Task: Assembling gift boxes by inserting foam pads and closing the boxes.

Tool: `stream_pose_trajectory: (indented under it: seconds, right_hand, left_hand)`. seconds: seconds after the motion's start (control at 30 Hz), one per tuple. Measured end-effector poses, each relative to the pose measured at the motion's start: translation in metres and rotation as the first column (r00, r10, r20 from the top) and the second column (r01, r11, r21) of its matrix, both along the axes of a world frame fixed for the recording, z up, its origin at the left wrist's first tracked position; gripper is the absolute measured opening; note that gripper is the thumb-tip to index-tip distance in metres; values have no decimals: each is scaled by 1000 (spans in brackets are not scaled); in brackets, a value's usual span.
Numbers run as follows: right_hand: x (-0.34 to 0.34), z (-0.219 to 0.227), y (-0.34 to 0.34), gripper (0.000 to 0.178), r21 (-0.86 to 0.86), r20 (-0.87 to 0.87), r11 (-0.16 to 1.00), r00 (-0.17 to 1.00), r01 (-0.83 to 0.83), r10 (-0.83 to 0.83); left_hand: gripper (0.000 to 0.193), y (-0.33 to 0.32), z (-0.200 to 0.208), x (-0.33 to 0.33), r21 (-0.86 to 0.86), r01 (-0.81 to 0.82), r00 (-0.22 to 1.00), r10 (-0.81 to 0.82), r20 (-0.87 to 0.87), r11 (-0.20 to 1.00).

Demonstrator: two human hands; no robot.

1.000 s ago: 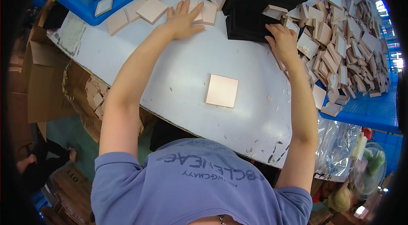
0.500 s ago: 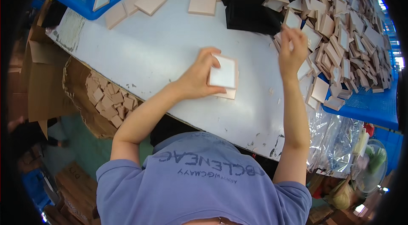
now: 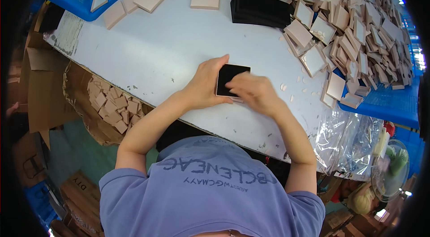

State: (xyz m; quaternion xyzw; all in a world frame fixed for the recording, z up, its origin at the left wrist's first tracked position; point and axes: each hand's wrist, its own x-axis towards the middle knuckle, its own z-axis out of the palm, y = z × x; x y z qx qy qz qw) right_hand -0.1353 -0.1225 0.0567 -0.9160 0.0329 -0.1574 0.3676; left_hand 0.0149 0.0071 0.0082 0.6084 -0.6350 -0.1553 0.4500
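My left hand (image 3: 204, 82) is closed round the left side of a small, shallow pale-pink box (image 3: 237, 100) on the white table, its thumb and fingers along the edges. Inside the box's rim lies a black square pad (image 3: 227, 74). Over the pad's right part is my right hand (image 3: 255, 91), its fingertips on or just above the black surface; motion smears the fingers, and I cannot tell whether they grip anything. The hand hides that corner of the box.
A black stack (image 3: 260, 11) stands at the table's far side. Pale box pieces heap in a blue basket (image 3: 380, 107) at right; another blue basket (image 3: 67, 2) is far left. Plastic bags (image 3: 342, 140) lie at right, and a carton (image 3: 74, 123) of pieces stands beside the table.
My right hand has come from the heap at right to the box. A black pad now covers the box's white inside. My left hand still holds the box.
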Motion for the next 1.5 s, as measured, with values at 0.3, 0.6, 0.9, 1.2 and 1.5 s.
stream_pose_trajectory:
  seconds: [0.3, 0.6, 0.9, 1.2, 1.5]
  right_hand:
    - [-34, -10, -170, 47, -452, 17, 547, 620, 704, -784]
    - [-31, 45, -138, 63, -527, -529, 778, 585, 342, -615]
    - [-15, 33, -143, 59, -499, -533, 814, 637, 296, -558]
    - [-10, 8, -25, 72, -210, -105, 973, 987, 100, -124]
    - [-19, -10, 8, 66, -415, -89, 907, 989, 75, -122]
  left_hand:
    - [57, 4, 12, -1, 24, 84, 961, -88, 262, 996]
    - [39, 7, 7, 1, 59, 180, 948, -189, 256, 982]
    - [42, 8, 8, -8, 69, 132, 944, -147, 297, 989]
    - [109, -5, -2, -7, -201, 86, 990, -61, 128, 976]
    - [92, 1, 1, -15, 73, 62, 944, -82, 320, 995]
